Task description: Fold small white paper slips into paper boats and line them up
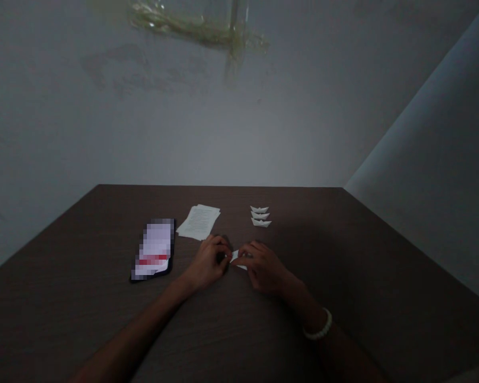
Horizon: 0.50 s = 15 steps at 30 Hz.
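Between my two hands, low over the dark table, is a small folded piece of white paper (234, 256), partly hidden by fingers. My left hand (211, 260) pinches its left edge with thumb and forefinger. From the right, my right hand (263, 266) grips the same paper, fingertips bent over it; a pale beaded bracelet circles that wrist. Beyond the right hand stand three little folded paper boats (261, 216), lined up one behind another. A loose stack of printed paper sheets (199, 221) lies just past my left hand.
A phone (154, 249) with a lit, blurred-out screen lies left of my left hand. The brown wooden table (83, 255) reaches back to a grey wall (239, 133), with stained tape on it higher up. Another wall surface (435, 175) slants along the right side.
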{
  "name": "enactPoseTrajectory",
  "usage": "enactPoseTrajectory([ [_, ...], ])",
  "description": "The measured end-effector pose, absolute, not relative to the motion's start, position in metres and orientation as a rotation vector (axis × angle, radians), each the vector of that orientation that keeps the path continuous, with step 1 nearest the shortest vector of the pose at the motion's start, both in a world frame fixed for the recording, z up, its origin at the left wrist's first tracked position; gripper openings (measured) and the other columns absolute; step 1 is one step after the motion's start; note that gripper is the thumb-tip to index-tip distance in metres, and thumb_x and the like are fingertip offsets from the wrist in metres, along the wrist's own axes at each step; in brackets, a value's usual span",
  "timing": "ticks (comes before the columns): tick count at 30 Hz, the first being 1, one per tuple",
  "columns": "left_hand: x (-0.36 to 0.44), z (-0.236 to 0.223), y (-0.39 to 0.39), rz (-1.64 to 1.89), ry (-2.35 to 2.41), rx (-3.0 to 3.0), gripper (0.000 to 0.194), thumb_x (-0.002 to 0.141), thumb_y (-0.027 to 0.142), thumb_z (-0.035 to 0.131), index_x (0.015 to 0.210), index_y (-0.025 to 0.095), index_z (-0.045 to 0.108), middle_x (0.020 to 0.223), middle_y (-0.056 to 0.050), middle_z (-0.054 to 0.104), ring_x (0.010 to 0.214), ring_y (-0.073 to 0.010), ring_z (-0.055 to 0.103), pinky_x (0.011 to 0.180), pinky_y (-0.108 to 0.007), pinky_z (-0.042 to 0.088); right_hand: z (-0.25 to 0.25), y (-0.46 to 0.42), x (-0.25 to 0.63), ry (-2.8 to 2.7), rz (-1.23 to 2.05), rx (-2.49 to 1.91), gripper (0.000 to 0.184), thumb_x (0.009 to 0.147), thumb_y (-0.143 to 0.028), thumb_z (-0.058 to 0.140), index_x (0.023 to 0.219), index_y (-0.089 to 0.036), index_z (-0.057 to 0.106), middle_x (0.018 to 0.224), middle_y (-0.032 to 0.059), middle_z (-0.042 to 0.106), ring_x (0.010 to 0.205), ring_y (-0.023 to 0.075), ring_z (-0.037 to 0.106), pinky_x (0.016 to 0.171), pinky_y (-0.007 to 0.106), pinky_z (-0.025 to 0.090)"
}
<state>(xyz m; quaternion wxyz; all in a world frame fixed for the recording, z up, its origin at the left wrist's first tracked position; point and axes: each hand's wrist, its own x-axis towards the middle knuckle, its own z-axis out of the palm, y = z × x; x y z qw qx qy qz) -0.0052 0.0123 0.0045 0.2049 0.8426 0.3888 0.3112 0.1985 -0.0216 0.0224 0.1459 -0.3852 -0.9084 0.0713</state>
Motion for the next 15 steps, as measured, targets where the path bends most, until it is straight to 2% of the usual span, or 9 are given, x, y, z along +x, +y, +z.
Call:
enactPoseTrajectory([
  [7,-0.0100,0.0010,0.0165,0.932,0.997,2.324,0.039,0.063,-0.007,0.045,0.079,0.017,0.071,0.088,-0.005,0.063,0.090,-0.0199,0.055,0.083,-0.035,0.045,0.0286,-0.0246,0.1946,-2.683,0.179,-1.182,0.053,0.075,-0.006,0.054,0.123,-0.028,0.057,0.113,0.0052,0.053,0.101,0.0218,0.042,0.086,0.035,0.034],
  [15,-0.0097,0.0014,0.0147,0.943,1.036,2.350,0.039,0.064,-0.005,0.046,0.080,0.018,0.073,0.089,-0.006,0.063,0.091,-0.0211,0.055,0.083,-0.038,0.046,0.0256,-0.0245,0.1944,-2.664,0.130,-1.158,0.052,0.074,-0.004,0.055,0.120,-0.028,0.060,0.112,0.0056,0.054,0.100,0.0225,0.044,0.086,0.036,0.035],
])
